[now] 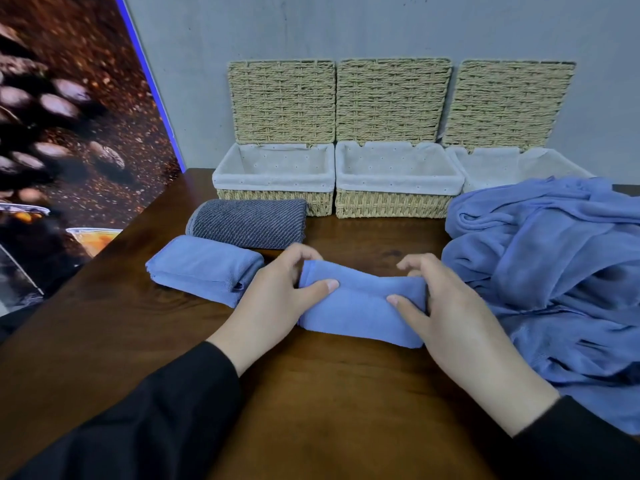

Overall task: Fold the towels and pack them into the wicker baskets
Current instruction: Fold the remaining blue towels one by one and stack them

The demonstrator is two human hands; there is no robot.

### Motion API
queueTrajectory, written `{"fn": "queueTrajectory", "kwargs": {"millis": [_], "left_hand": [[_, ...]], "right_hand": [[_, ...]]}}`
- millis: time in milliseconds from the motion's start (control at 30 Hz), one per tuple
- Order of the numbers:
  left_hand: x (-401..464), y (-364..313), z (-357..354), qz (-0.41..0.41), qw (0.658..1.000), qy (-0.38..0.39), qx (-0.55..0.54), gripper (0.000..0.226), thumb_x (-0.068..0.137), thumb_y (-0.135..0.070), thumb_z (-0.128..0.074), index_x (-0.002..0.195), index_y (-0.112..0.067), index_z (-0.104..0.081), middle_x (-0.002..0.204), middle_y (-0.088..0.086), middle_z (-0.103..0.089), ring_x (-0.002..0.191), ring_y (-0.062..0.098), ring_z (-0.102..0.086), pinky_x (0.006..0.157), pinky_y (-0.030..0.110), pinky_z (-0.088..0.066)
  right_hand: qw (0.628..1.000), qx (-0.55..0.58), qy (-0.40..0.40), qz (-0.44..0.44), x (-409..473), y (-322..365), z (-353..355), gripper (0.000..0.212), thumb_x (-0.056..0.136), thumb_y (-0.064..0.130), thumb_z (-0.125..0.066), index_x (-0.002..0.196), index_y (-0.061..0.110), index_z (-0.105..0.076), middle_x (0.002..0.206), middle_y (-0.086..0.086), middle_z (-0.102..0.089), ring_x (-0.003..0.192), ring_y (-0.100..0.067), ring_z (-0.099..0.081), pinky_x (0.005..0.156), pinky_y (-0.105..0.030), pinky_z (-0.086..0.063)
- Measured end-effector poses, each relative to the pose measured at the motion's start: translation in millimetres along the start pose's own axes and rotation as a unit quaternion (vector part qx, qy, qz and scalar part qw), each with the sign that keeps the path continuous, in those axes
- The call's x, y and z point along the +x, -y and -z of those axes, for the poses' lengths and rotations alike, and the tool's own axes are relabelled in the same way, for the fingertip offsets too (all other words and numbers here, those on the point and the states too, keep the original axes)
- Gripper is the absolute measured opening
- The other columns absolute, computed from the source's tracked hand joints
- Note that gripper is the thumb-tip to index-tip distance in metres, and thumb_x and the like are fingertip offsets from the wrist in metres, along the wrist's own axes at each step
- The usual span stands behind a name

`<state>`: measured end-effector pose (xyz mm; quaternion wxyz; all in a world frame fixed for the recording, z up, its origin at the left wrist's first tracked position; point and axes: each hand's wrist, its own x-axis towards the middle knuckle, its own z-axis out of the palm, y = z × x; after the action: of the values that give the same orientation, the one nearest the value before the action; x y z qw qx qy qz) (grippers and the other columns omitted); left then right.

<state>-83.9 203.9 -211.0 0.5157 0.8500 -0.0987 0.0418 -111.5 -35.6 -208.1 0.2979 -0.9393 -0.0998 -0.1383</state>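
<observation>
Blue folded towel [360, 306] gripped between left hand [277, 299] and right hand [446, 306].

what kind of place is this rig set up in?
Probably a café or a staged demo corner, not a home: a large coffee-bean wall poster, a bare grey concrete-look wall, and a dark wooden table bearing three lined wicker baskets.

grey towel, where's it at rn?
In the head view the grey towel lies folded on the table, left of centre, just in front of the left basket and directly behind the folded blue towel.
</observation>
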Motion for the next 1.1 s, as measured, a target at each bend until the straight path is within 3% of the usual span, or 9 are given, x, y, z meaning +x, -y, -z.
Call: {"fn": "queueTrajectory", "kwargs": {"millis": [67, 167, 233, 333, 533, 767, 867, 967, 1100], "left_hand": [[11, 4, -4, -0.039, 0.99, -0.044, 0.125, 0.028, 0.088, -0.034, -0.075, 0.107, -0.036, -0.055, 0.078, -0.018, -0.048, 0.067, 0.004, -0.048, 0.063, 0.026, -0.04], [15, 10, -7, -0.209, 0.934, -0.06, 0.283, 0.024, 0.095, -0.028, -0.066, 0.119, -0.024, -0.066, 0.12, -0.012, -0.058, 0.107, 0.012, -0.057, 0.09, 0.038, -0.046], [10, 14, -7, -0.27, 0.917, 0.007, 0.295, 0.035, 0.102, -0.041, -0.049, 0.124, -0.024, -0.07, 0.138, -0.01, -0.06, 0.128, 0.011, -0.053, 0.106, 0.039, -0.038], [5, 19, -6, -0.202, 0.922, 0.129, 0.304, 0.07, 0.096, -0.073, -0.021, 0.147, -0.033, -0.051, 0.158, -0.022, -0.036, 0.148, -0.007, -0.02, 0.123, 0.033, -0.015], [9, 20, -1, -0.147, 0.914, 0.176, 0.334, 0.083, 0.085, -0.08, -0.038, 0.157, -0.04, -0.026, 0.161, -0.03, -0.018, 0.147, -0.015, 0.001, 0.126, 0.037, -0.006], [5, 25, 4, -0.176, 0.935, 0.125, 0.282, 0.07, 0.087, -0.052, -0.068, 0.149, -0.037, -0.037, 0.157, -0.022, -0.034, 0.146, -0.01, -0.021, 0.124, 0.031, -0.015], [-1, 17, 5, -0.155, 0.952, 0.089, 0.247, 0.055, 0.087, -0.045, -0.069, 0.137, -0.04, -0.046, 0.139, -0.024, -0.053, 0.131, 0.0, -0.042, 0.112, 0.03, -0.036], [-8, 5, 8, -0.122, 0.979, 0.05, 0.154, 0.042, 0.09, -0.041, -0.069, 0.122, -0.052, -0.044, 0.11, -0.029, -0.058, 0.105, -0.003, -0.053, 0.085, 0.02, -0.046], [-14, -12, 24, -0.061, 0.992, -0.054, -0.099, 0.039, 0.095, -0.032, -0.066, 0.124, -0.047, -0.046, 0.105, -0.017, -0.066, 0.098, 0.003, -0.066, 0.08, 0.02, -0.054]], "right_hand": [[0.994, -0.082, -0.048, 0.054, 5, -7, -10, 0.024, 0.09, 0.02, -0.068, 0.109, 0.031, -0.059, 0.113, 0.011, -0.052, 0.095, -0.015, -0.054, 0.076, -0.037, -0.051], [0.976, -0.125, -0.101, 0.146, 8, -17, -22, 0.027, 0.084, 0.004, -0.059, 0.096, 0.021, -0.076, 0.114, 0.001, -0.064, 0.102, -0.018, -0.052, 0.085, -0.038, -0.04], [0.974, -0.106, -0.101, 0.174, 5, -19, -25, 0.036, 0.083, 0.007, -0.047, 0.095, 0.016, -0.079, 0.112, 0.0, -0.072, 0.106, -0.012, -0.052, 0.093, -0.035, -0.036], [0.985, -0.09, -0.031, 0.14, -2, -19, -26, 0.045, 0.093, 0.024, -0.036, 0.113, 0.017, -0.076, 0.131, 0.004, -0.068, 0.129, -0.008, -0.053, 0.114, -0.036, -0.032], [0.976, -0.158, 0.135, 0.06, -9, -11, -19, 0.097, 0.083, 0.088, -0.01, 0.156, 0.03, -0.036, 0.164, 0.02, -0.02, 0.151, 0.006, -0.008, 0.127, -0.034, -0.009], [0.991, -0.08, 0.079, 0.07, -8, -15, -17, 0.063, 0.086, 0.036, -0.073, 0.142, 0.033, -0.046, 0.151, 0.023, -0.041, 0.14, 0.008, -0.03, 0.123, -0.029, -0.022], [0.996, -0.044, 0.036, 0.066, -7, -11, -11, 0.048, 0.082, 0.024, -0.074, 0.126, 0.033, -0.054, 0.129, 0.025, -0.053, 0.112, -0.003, -0.056, 0.095, -0.017, -0.047], [0.998, 0.057, 0.015, 0.026, -7, 1, 0, 0.034, 0.087, 0.031, -0.071, 0.114, 0.044, -0.054, 0.113, 0.028, -0.058, 0.105, 0.005, -0.057, 0.081, -0.009, -0.043], [0.953, 0.296, -0.014, -0.057, 3, 30, 1, 0.021, 0.092, 0.031, -0.07, 0.109, 0.04, -0.062, 0.105, 0.019, -0.069, 0.095, -0.005, -0.067, 0.073, -0.025, -0.055]]}}
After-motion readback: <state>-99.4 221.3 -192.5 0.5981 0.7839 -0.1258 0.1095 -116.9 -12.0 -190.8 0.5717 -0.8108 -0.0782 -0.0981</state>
